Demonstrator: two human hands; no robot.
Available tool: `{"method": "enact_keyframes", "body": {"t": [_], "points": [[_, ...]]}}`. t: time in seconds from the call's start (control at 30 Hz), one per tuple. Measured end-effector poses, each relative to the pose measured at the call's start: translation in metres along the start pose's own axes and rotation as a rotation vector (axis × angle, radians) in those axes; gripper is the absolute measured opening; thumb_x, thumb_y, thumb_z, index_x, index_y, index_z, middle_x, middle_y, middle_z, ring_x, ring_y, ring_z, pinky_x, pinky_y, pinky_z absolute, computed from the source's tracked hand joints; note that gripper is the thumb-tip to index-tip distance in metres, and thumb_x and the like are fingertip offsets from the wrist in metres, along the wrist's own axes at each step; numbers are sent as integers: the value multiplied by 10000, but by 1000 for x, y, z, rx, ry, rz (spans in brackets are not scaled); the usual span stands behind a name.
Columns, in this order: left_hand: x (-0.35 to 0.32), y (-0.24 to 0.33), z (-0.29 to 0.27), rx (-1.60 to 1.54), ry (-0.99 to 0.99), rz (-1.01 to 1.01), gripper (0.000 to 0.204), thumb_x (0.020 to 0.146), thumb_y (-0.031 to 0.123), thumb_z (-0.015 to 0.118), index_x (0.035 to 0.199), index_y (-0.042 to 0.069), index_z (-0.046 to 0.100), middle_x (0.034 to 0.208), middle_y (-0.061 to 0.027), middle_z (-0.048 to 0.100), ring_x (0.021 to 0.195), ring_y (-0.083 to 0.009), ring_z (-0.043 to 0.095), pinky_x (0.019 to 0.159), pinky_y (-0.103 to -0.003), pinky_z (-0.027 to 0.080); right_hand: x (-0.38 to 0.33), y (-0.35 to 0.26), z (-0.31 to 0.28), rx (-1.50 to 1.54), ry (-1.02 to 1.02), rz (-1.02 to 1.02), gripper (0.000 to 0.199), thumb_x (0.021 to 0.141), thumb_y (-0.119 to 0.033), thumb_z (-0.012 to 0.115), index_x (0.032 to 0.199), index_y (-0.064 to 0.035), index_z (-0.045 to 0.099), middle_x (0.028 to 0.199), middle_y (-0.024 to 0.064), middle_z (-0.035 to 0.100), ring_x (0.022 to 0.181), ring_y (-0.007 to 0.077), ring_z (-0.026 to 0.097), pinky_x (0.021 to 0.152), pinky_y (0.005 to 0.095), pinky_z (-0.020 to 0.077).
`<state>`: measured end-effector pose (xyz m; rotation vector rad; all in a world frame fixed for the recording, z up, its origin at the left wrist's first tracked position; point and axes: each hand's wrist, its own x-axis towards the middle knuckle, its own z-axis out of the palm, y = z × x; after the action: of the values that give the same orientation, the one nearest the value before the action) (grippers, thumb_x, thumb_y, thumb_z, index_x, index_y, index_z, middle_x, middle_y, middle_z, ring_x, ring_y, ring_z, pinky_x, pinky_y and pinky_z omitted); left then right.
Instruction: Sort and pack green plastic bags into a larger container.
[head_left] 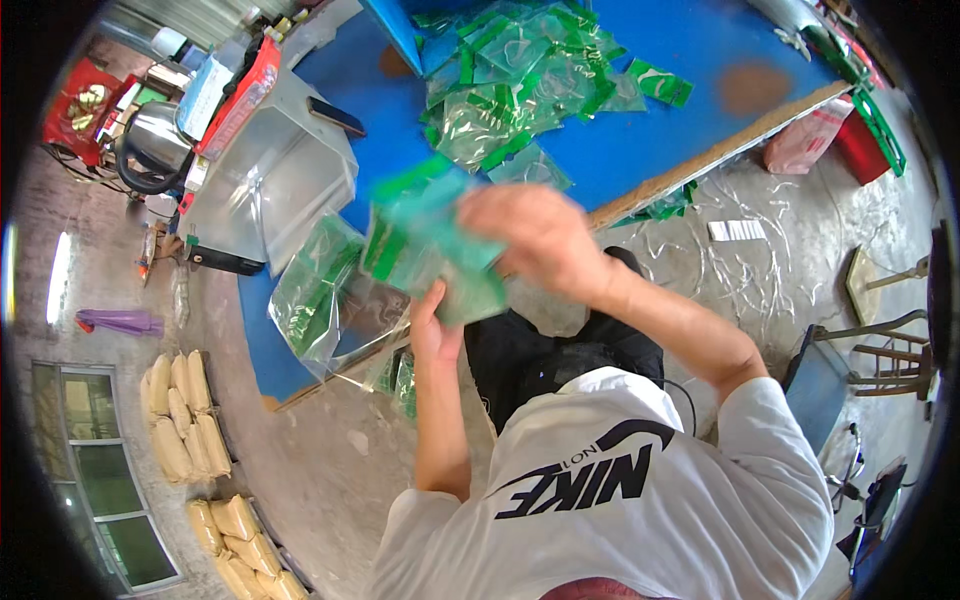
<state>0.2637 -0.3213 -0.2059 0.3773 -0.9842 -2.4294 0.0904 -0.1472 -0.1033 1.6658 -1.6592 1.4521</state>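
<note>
Clear plastic bags with green printed bands (405,240) are held up in front of me, blurred by motion. My left hand (437,335) is closed on their lower edge, thumb pointing up. At their right side is my right hand (540,240), its fingers bent but too smeared to show whether they grip a bag. A loose pile of similar green-banded bags (515,75) covers the far part of the blue table. Left of my left hand, a larger clear bag (315,290) with green-banded bags inside lies at the table's near edge.
The blue table (690,45) has a worn wooden edge. A translucent plastic bin (270,170) stands on its left, with a dark phone-like object (337,117) at the rim. Beyond is a metal kettle (155,148). Plastic strips (765,260) litter the floor at right; tan sacks (185,420) are stacked left.
</note>
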Motion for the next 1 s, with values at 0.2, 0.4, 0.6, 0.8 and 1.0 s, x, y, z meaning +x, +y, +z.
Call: {"method": "enact_keyframes", "body": {"t": [0.2, 0.4, 0.6, 0.8, 1.0], "points": [[-4, -9, 30, -117, 4, 28, 778, 953, 629, 491, 1530, 138, 318, 1543, -45, 401, 1395, -244, 411, 1123, -436, 390, -41, -2, 49, -117, -505, 24, 515, 941, -389, 614, 1334, -59, 578, 1477, 110, 475, 1433, 324, 354, 1196, 556, 213], [-35, -16, 13, 146, 154, 67, 599, 900, 112, 701, 1435, 65, 436, 1388, -81, 528, 1275, -229, 518, 1086, -399, 419, -46, 7, 45, 239, -445, 159, 401, 1012, -268, 478, 1327, -38, 572, 1336, 168, 590, 1360, 342, 456, 1193, 559, 225], [-95, -23, 3, -104, 279, -85, 546, 891, 34, 685, 1395, 30, 475, 1370, -80, 557, 1278, -253, 524, 1108, -437, 404, -80, 85, 15, -530, -368, 285, 392, 963, -266, 557, 1261, -12, 588, 1377, 232, 515, 1307, 409, 454, 1102, 534, 338], [-103, -43, -28, -545, 258, -229, 508, 922, 77, 671, 1391, 33, 482, 1367, -102, 572, 1282, -283, 527, 1118, -468, 404, -75, 37, 35, -158, -533, 140, 401, 854, -90, 595, 1250, -27, 604, 1277, 147, 611, 1214, 317, 549, 1022, 442, 419], [-83, -46, -26, -376, 390, -148, 466, 939, 88, 658, 1372, 35, 494, 1339, -98, 587, 1265, -269, 543, 1120, -454, 411, -59, 41, 62, 182, -512, 126, 263, 811, 1, 581, 1056, -18, 675, 1076, 155, 686, 1012, 358, 642, 855, 442, 510]]}}
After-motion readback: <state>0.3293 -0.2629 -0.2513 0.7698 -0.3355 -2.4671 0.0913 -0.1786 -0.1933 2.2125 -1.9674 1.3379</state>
